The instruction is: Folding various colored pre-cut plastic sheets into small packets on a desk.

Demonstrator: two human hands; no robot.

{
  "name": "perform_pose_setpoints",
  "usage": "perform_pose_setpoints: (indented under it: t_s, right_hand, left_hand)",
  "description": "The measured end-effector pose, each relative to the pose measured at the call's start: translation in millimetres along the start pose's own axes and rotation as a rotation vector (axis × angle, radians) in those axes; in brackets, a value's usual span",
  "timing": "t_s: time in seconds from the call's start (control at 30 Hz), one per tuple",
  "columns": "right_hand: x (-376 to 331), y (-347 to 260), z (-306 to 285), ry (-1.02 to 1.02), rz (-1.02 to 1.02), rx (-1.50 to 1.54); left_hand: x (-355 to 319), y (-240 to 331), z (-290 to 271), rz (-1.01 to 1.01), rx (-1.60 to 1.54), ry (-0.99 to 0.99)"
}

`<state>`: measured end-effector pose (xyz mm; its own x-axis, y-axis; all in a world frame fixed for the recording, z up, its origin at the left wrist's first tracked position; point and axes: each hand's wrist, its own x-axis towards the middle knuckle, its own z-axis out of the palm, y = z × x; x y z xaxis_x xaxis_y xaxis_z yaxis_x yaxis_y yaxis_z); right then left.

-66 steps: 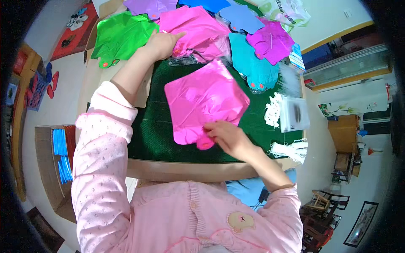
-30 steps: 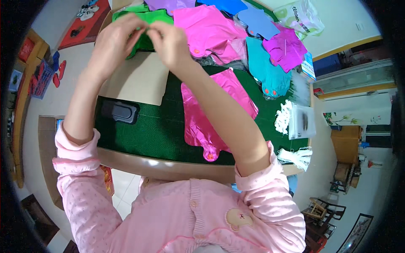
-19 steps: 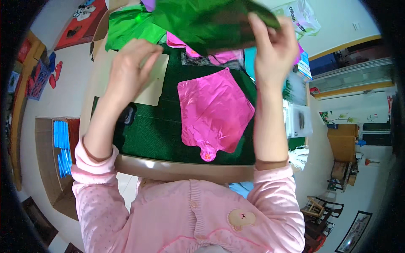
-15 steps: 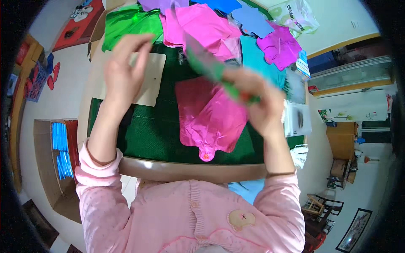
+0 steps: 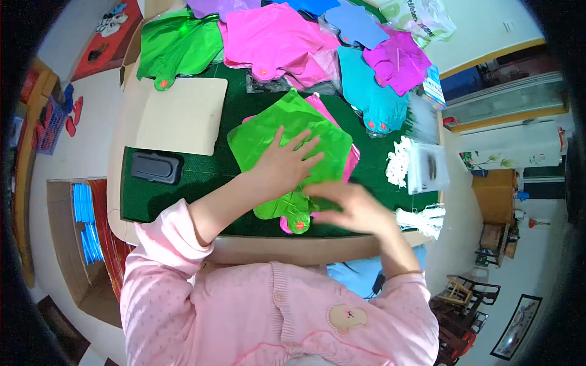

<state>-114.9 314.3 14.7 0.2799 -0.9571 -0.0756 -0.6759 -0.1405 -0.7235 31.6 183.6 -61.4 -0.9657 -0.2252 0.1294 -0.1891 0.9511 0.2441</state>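
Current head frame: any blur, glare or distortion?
Head view: right hand motion-blurred, left hand sharper; head view: bright glint on the upper-left green foil; head view: table's near edge curves, corners dark.

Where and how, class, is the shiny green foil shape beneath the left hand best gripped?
Grip the shiny green foil shape by its rounded tab with the orange dot, probably pinched from the near side. It juts narrow at the near edge, while the broad body lies under the left hand. Pink foil shows at the tab's left, so its tip seems freer.
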Motion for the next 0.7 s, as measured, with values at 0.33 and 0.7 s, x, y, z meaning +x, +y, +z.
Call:
perform_pose_setpoints:
  t_s: [0.33, 0.7]
  right_hand:
    - [6.5, 109.1, -83.6, 0.543, 0.363, -0.441]
    - [11.0, 120.0, -75.6, 0.741, 0.374, -0.439]
  left_hand:
    - [6.1, 9.3, -3.3, -0.032, -0.043, -0.024]
    - [4.3, 5.9, 0.3, -0.027, -0.081, 0.023]
